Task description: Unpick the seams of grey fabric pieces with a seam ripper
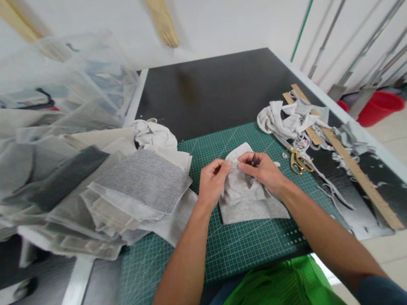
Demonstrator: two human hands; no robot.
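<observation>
Work on the mat: by the look of it, the far part of the grey cloth (255,210) is being adjusted by fingertip; the next move calls for holding both pinches steady and level.
Desk (211,81): dark top, pale left and right edges; the far stretch is open room.
Cutting mat (248,251): green, across the desk's near part; bare grid lies near and left of the cloth.
Cloth pile (146,179): on the left, overlapping the mat and limiting sideways room for the left arm.
Ruler (361,174): along the right edge, among scraps (278,119).
Cloth's place: mid-mat, between the forearms, near edge spread, far part rumpled.
Left hand (212,179): fingers closed, pinching the far part.
Right hand (264,171): fingers pinching likewise, just beside.
Scissors (300,162): right of the right hand, near enough to knock in a wide sweep.
</observation>
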